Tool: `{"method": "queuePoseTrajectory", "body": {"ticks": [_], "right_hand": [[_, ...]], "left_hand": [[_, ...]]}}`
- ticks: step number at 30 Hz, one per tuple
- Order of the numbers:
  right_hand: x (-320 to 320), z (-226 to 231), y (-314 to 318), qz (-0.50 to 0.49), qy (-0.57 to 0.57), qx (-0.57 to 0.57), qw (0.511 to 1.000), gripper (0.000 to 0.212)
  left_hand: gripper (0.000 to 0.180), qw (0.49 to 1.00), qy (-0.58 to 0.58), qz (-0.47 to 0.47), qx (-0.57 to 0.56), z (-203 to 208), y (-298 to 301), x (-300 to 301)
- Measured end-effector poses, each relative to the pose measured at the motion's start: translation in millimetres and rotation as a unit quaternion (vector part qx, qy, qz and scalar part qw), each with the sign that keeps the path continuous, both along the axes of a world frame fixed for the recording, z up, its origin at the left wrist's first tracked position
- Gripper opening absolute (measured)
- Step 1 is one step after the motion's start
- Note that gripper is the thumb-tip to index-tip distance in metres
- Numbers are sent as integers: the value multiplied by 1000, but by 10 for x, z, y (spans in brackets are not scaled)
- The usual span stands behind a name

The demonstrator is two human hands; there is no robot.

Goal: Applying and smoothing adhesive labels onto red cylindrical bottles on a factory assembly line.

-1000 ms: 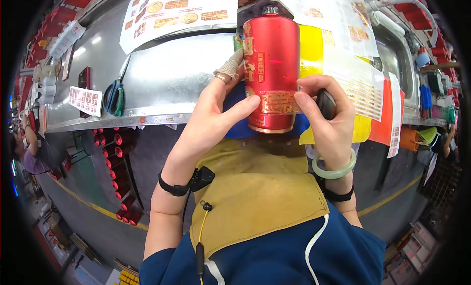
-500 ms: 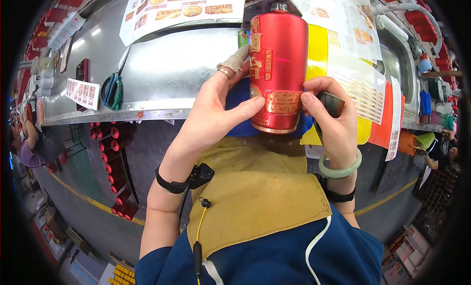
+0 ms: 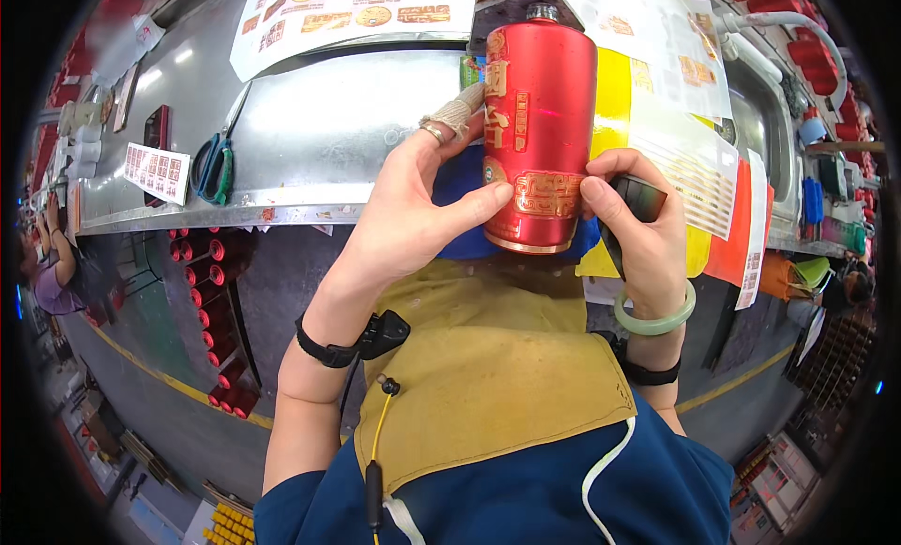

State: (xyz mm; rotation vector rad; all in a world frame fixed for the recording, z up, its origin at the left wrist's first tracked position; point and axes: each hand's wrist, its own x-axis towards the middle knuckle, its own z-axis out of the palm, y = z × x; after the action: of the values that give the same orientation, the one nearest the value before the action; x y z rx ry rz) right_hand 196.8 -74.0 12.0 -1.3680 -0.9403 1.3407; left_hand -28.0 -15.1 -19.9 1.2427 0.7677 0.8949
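A red bottle (image 3: 556, 95) with raised gold decoration and a bare threaded neck lies with its neck pointing away from me. My left hand (image 3: 413, 193) grips its left side, the thumb on the lower front and the fingers reaching behind it. A pale wrapping covers one finger of that hand. Thumb and forefinger of my right hand (image 3: 643, 231) pinch at the right end of the ornate gold label (image 3: 544, 194) low on the bottle. Held in the right palm is a dark object (image 3: 641, 200), its kind mostly hidden. Beneath the bottle, a blue support (image 3: 460, 200) shows.
Scissors (image 3: 214, 165) with blue-green handles and a small sticker sheet (image 3: 158, 173) lie left on the metal bench (image 3: 347, 123). Larger sticker sheets (image 3: 357, 15) are behind. Yellow (image 3: 615, 104) and striped sheets (image 3: 680, 160) lie right. Red cylinders (image 3: 218, 301) stand below the bench; other people work at both sides.
The bottle has turned slightly about its length, bringing more of the left-hand gold characters into view. Both hands keep nearly the same hold.
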Motion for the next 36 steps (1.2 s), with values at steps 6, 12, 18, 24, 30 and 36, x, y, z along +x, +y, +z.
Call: {"method": "queuePoseTrajectory", "body": {"ticks": [6, 12, 18, 24, 30, 36], "right_hand": [[-9, -11, -7, -4, 6, 11, 1000, 15], [-17, -8, 0, -7, 0, 14, 1000, 14], [-33, -2, 11, -10, 8, 13, 1000, 14], [-37, 6, 3, -11, 9, 10, 1000, 14], [-33, -8, 1, -14, 16, 10, 1000, 13], [-32, -14, 12, -10, 3, 14, 1000, 13]], "left_hand": [[83, 999, -8, -12, -36, 18, -8, -6], [82, 1000, -10, -23, 18, -17, -18, 22], [83, 999, -11, -26, -16, -16, -17, 2], [80, 1000, -13, 5, -13, 5, -78, 68], [82, 999, 49, 16, 4, 5, -116, 99], [81, 999, 45, 23, -7, 31, -130, 100]]}}
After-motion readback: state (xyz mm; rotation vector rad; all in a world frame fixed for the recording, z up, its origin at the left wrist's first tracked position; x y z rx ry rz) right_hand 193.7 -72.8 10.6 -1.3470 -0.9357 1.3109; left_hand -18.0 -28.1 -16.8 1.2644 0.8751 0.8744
